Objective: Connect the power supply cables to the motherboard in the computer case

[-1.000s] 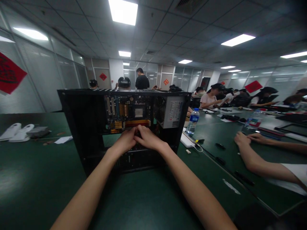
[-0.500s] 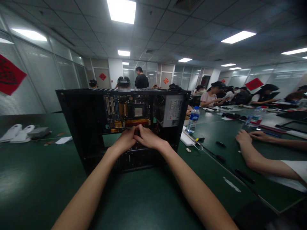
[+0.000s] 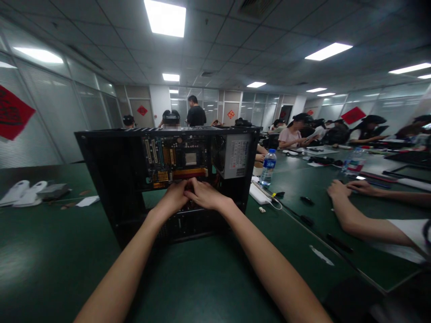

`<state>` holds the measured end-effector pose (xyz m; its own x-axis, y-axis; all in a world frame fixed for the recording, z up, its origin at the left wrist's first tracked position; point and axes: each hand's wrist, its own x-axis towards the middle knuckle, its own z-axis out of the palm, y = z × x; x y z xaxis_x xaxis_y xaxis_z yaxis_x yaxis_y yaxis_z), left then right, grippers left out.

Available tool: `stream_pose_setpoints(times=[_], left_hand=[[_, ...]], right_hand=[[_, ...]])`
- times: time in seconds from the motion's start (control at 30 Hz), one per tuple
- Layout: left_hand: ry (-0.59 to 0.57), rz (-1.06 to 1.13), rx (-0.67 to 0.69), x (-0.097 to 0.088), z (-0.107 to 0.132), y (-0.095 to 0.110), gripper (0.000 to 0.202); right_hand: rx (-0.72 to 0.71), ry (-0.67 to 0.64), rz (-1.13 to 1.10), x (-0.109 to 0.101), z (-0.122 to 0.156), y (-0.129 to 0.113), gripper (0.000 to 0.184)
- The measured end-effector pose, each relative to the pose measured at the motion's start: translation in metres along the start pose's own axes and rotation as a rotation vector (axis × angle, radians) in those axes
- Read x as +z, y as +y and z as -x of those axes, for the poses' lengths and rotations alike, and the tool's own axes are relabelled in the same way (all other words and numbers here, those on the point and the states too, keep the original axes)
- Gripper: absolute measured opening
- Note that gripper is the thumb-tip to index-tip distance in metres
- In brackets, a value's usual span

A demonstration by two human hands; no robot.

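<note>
An open black computer case [image 3: 111,179] stands upright on the green table [image 3: 50,251], its inside facing me. A motherboard [image 3: 175,160] is mounted at its back and a grey power supply [image 3: 234,157] sits at the upper right. My left hand [image 3: 173,197] and my right hand [image 3: 204,194] meet inside the case, just below the motherboard's lower edge. Both have their fingers curled and pressed together, fingertips touching. What they pinch is hidden behind the fingers.
A water bottle [image 3: 268,167] and a white flat device [image 3: 258,194] with a cable lie right of the case. A neighbour's forearms [image 3: 357,224] rest on the table at the right. White objects [image 3: 20,193] and paper [image 3: 86,201] lie at the left. Several people sit farther back.
My hands stay joined at the same spot in the case. The view has shifted slightly, so the case sits a little lower and to the left.
</note>
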<state>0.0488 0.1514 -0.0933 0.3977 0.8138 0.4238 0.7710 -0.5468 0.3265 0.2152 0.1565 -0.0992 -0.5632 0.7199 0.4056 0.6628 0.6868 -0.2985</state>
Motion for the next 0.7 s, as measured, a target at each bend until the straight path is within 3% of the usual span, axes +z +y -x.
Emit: stream_pose_setpoints(times=[0.17, 0.3, 0.4, 0.47, 0.57, 0.7], left_hand=[[-0.004, 0.014, 0.032, -0.007, 0.004, 0.009, 0.049], [0.022, -0.110, -0.061, -0.013, 0.009, 0.016, 0.030], [0.145, -0.076, -0.088, -0.019, 0.010, 0.013, 0.029], [0.245, -0.027, -0.102, -0.026, 0.009, 0.007, 0.034], [0.293, -0.036, -0.133, -0.038, 0.010, -0.002, 0.036], [0.281, -0.063, -0.152, -0.059, 0.012, -0.002, 0.042]], right_hand=[[0.034, 0.019, -0.024, -0.002, 0.000, -0.002, 0.031], [0.021, 0.185, -0.052, -0.003, -0.002, -0.001, 0.029], [0.011, 0.353, -0.139, -0.003, -0.005, 0.002, 0.020], [0.045, 0.391, -0.154, -0.002, -0.007, 0.006, 0.015], [0.121, 0.310, -0.194, 0.002, -0.009, 0.010, 0.013], [0.153, -0.081, -0.348, 0.007, -0.011, 0.013, 0.026]])
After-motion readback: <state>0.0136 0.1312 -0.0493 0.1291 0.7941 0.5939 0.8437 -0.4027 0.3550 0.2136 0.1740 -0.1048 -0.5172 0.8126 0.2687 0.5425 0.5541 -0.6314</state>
